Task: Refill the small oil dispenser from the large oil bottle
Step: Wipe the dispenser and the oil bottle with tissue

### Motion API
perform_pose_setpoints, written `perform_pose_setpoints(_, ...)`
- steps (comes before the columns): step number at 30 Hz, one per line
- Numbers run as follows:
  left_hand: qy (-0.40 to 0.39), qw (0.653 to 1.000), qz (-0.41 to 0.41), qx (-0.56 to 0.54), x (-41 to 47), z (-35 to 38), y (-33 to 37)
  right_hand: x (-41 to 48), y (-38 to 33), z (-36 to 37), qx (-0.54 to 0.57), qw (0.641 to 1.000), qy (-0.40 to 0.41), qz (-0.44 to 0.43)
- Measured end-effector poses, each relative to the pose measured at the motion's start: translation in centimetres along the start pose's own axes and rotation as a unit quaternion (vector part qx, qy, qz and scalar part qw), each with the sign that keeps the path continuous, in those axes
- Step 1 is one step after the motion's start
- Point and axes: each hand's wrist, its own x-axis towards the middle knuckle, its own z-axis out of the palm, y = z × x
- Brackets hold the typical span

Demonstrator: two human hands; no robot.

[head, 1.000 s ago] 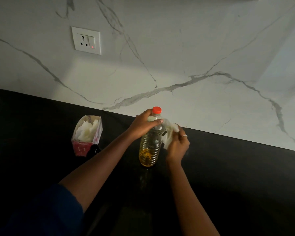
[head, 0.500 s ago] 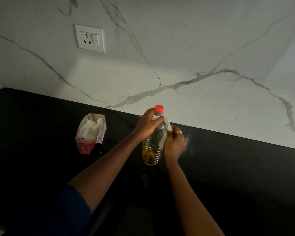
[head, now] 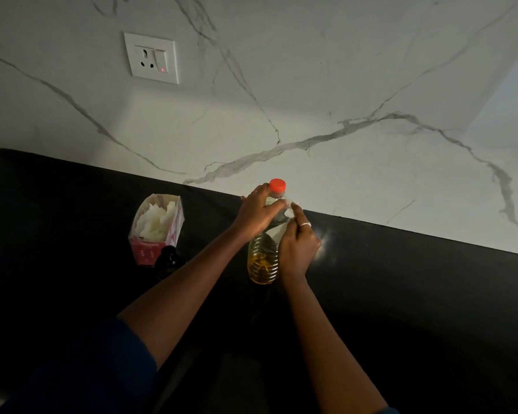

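Note:
The large clear oil bottle [head: 263,259] stands upright on the black counter [head: 416,294], its red cap [head: 277,184] on and yellow oil low in its base. My left hand [head: 256,213] grips the bottle's shoulder just under the cap. My right hand [head: 298,249] presses a white tissue [head: 290,207] against the bottle's right side. A small dark dispenser bottle [head: 168,259] stands to the left, in front of the tissue box, barely visible against the counter.
A pink open box of white tissues [head: 157,228] sits left of the bottle. The marble wall [head: 341,100] rises right behind, with a switched socket [head: 152,57]. A faint smear glints on the counter right of my right hand.
My right hand has brought the tissue in from beside the bottle onto its side and slid it along the plastic. The left hand keeps its hold near the cap.

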Motion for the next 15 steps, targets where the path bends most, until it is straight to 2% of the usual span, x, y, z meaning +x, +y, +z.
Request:
perform_pose_setpoints(5,0.004,1.0,-0.001,0.007,-0.2,0.1,0.1,-1.2,1.3,0.7,0.074,0.992,0.008,0.098)
perform_pose_setpoints(10,0.006,1.0,0.001,0.011,-0.2,0.2,0.2,-3.9,1.6,1.6,0.089,0.993,0.011,0.083)
perform_pose_setpoints(15,0.009,1.0,-0.003,-0.001,-0.2,-0.1,0.1,-3.2,0.6,2.0,0.158,0.983,0.007,0.09)
